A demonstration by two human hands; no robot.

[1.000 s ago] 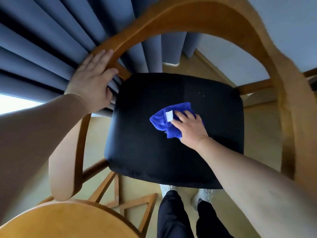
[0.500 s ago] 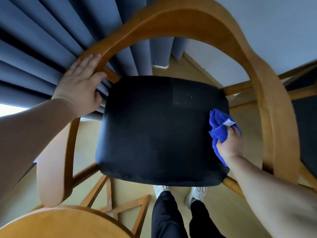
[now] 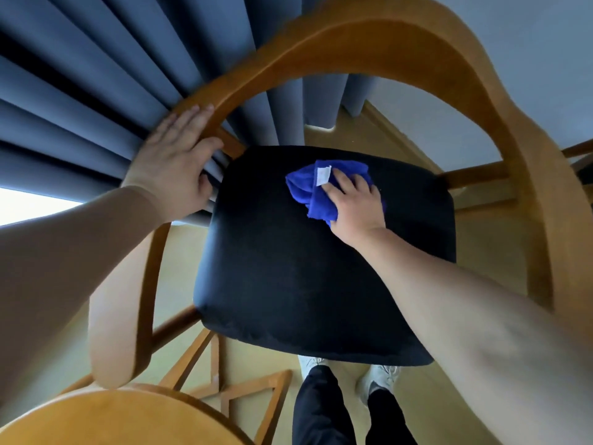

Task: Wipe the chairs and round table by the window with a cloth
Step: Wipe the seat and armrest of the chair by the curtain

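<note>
Back from the seat's right edge, the blue cloth [image 3: 308, 191] now lies on the rear middle of the black chair seat [image 3: 288, 277], and the view has swung a little with it. It is bunched into folds, with a white label [image 3: 323, 175] facing up. The right hand [image 3: 356, 203] lies on top of the cloth, palm down, fingers spread and fairly straight, the index fingertip touching the label; it presses the cloth onto the seat rather than clenching it. The left hand [image 3: 175, 165] rests flat on the left curve of the wooden back rail [image 3: 401, 49], fingers straight and together along the top of the wood, thumb across its inner side. Both hands are blurred.

That rail arches round the seat from the left armrest to the right one. Behind it hang pleated blue-grey curtains [image 3: 96, 75], with a strip of bright window at the left edge and a pale wall [image 3: 529, 59] on the right. At the bottom left the edge of the round table [image 3: 112, 419] shows, its crossed wooden base beside it on the yellowish floor [image 3: 353, 133]. Dark trousers [image 3: 321, 412] and pale shoes [image 3: 382, 377] stand just in front of the seat.
</note>
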